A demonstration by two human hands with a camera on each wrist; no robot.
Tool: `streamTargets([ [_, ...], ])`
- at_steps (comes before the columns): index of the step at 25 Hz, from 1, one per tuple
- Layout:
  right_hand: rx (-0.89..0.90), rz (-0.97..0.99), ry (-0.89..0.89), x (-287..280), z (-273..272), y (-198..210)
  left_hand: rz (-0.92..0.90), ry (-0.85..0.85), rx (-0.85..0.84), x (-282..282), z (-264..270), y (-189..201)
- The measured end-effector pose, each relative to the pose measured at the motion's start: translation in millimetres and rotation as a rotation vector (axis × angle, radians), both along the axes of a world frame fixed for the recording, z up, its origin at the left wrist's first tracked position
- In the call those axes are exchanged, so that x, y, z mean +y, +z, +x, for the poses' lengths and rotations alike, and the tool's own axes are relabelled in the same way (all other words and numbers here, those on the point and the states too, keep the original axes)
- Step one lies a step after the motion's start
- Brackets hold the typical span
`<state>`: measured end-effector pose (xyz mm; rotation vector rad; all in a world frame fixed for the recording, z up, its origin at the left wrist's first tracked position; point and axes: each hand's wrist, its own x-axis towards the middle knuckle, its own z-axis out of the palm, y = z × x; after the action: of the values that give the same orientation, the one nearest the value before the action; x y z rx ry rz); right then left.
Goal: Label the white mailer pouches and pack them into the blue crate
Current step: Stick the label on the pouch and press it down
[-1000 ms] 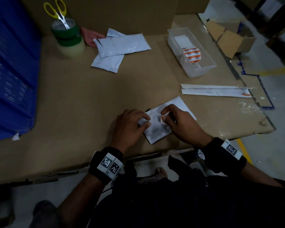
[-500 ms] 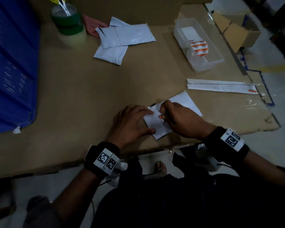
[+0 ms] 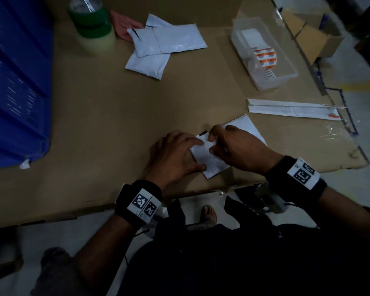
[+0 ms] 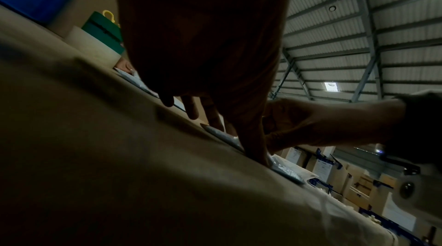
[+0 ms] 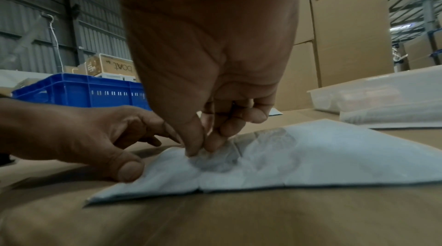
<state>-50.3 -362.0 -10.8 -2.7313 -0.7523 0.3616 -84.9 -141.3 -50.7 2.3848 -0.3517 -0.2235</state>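
**Label going onto a pouch at the near edge**

Far left of the left hand (image 3: 175,159), the blue crate (image 3: 15,82) stands on the cardboard-covered table (image 3: 115,116), well apart from the work; ahead and left, a stack of tape rolls (image 3: 92,28); ahead of both hands, two more white mailer pouches (image 3: 158,48) lie overlapped, not yet in reach.

Left hand: fingers spread and fairly straight, thumb and fingertips pressing down on the left end of the pouch in work (image 3: 214,163), pinning it flat to the table; nothing gripped.

Right hand (image 3: 237,150), touching the same pouch just beside the left: thumb and forefinger drawn together on the pouch's top face, pinching something small there; probably the label, though it is too hidden to tell.

Ahead and right of the right hand, a strip of label backing (image 3: 291,108); further on, a clear tray (image 3: 265,54) holding orange-printed labels.

Risks, as judged: the film is crumpled under the pinch, so a label pressed down now could crease or trap a fold; the pouch lies near the table edge, and if the left hand eases off it may skid toward the drop.
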Motion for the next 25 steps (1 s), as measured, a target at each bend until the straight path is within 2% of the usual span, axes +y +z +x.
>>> streamTargets([
  [6,0.036,0.088,-0.212,-7.1,4.8,7.4,0.047,-0.007,0.019,-0.2,1.2,1.0],
  [12,0.069,0.187,-0.457,-16.9,-29.7,4.3,0.052,-0.020,0.024,0.0,1.4,2.6],
  [15,0.046,0.150,-0.501,-11.9,-35.0,-7.2,0.076,-0.071,0.051,-1.0,4.6,6.8],
  [25,-0.039,0.274,-0.582,-0.1,-35.7,-17.7,0.263,-0.262,0.086,-5.3,23.6,16.7],
])
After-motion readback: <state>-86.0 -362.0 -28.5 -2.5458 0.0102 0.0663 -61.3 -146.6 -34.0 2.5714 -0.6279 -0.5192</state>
